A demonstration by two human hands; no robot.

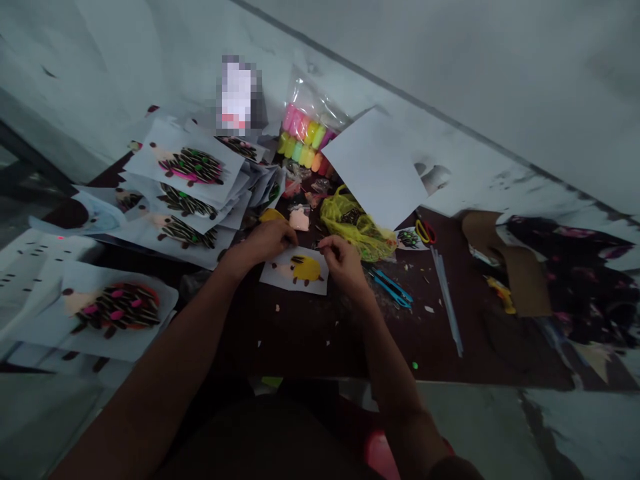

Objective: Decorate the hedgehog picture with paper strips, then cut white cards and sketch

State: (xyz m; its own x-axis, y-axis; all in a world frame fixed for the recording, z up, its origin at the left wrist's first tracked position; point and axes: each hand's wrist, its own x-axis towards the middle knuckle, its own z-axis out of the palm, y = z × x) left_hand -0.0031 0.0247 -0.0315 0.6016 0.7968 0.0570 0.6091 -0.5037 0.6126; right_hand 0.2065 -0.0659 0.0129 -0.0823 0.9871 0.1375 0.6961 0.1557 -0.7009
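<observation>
The small white sheet [274, 285] lay on the dark table [295, 333] in front of the person, between the two hands; on it was a hedgehog figure [307, 269] with a yellow body, a pale snout pointing left and brown feet, and a few dark striped pieces lay at the top of the yellow; the left hand [273, 239] was at the sheet's upper edge with its fingers bent downward, and I cannot tell whether they gripped anything; the right hand [344, 263] was just beside the sheet's upper right corner, thumb and forefinger drawn narrowly together, though what they may have held was too small to tell; beyond the hands sat a pale pink lump [299, 219] in clear wrapping and a crumpled yellow plastic bag [377, 241] with dark pieces in it; behind these stood a clear bag [306, 137] of brightly coloured lumps near the wall, with a large blank sheet [377, 170] tilted beside it; to the right lay a blue cutter [393, 289], scissors [426, 232] with yellow and red handles and a bundle of thin translucent sticks [447, 301]; to the left, sheets with dark-spined hedgehogs were piled in an uneven stack [187, 170].
</observation>
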